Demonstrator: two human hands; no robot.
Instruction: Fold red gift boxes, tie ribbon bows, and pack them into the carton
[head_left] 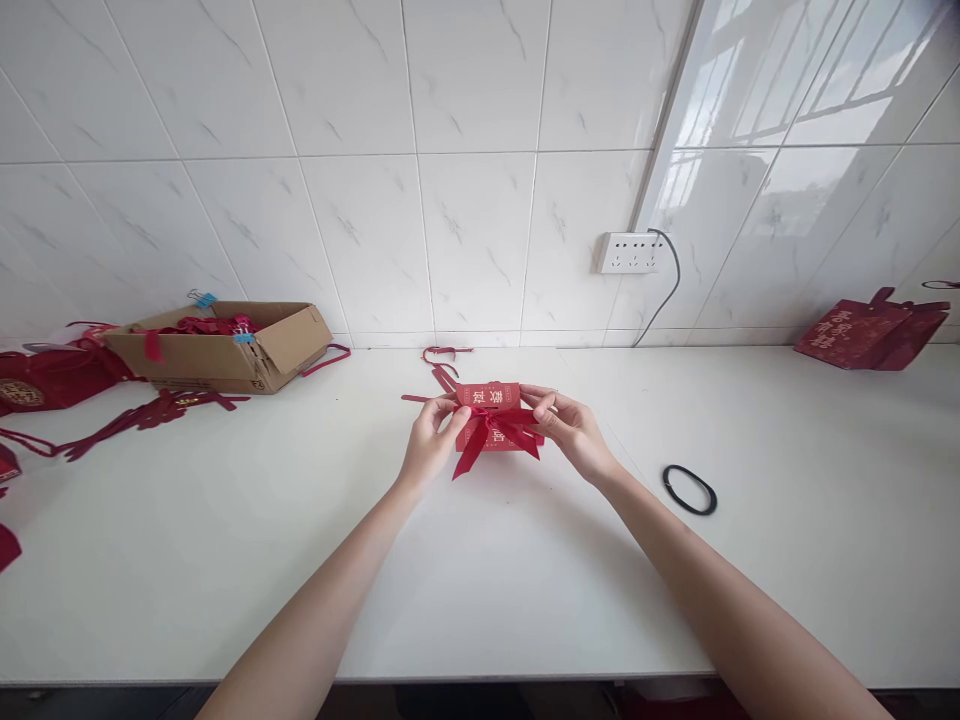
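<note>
A small red gift box [487,394] with gold lettering is at the middle of the white table, between my two hands. Across its front runs a red ribbon [504,424] tied in a bow, its two tails hanging down over the box. My left hand [435,430] pinches the left loop of the bow between thumb and fingers, against the box's left side. At the right, my right hand [566,425] is closed on the other loop, with some fingers behind the box. The box's back and underside are hidden.
A cardboard box [217,350] holding red pieces stands at the back left, near red bags [64,375] and straps [150,415]. Cord scraps [446,352] lie behind my hands. A black ring [690,490] lies right; red gift bags [870,332] stand at the back right.
</note>
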